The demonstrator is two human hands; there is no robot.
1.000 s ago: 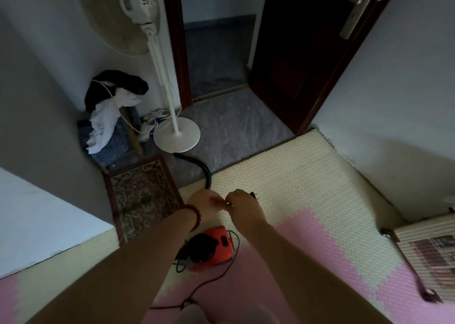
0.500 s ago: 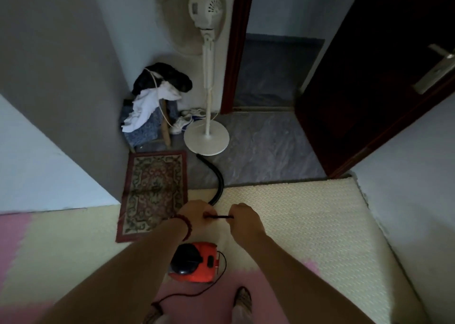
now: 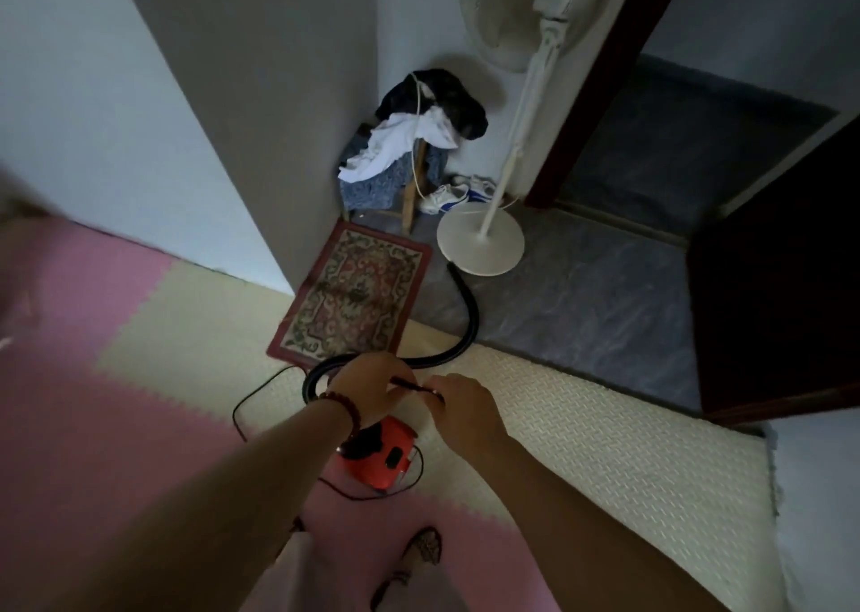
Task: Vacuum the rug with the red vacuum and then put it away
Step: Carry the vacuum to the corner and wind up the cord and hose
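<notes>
The small red vacuum (image 3: 379, 455) sits on the foam floor mat just below my hands. Its black hose (image 3: 467, 313) curves away over the mat's edge towards the fan base. A thin black power cord (image 3: 414, 385) stretches between my hands; my left hand (image 3: 372, 386) and my right hand (image 3: 458, 400) each pinch it, close together above the vacuum. More cord (image 3: 246, 407) loops on the mat to the left. The patterned red rug (image 3: 356, 293) lies flat beyond my hands, by the grey wall corner.
A white pedestal fan (image 3: 481, 239) stands on the grey floor right of the rug. A stool piled with clothes (image 3: 409, 146) and sneakers (image 3: 446, 195) fill the corner. A dark door (image 3: 772, 309) stands open at right. My foot (image 3: 419, 560) is below the vacuum.
My view has swung to the left, shifting the fan, rug and doorway rightward in frame. My hands stay together on the cord above the vacuum; the hose now shows curling near my left hand.
</notes>
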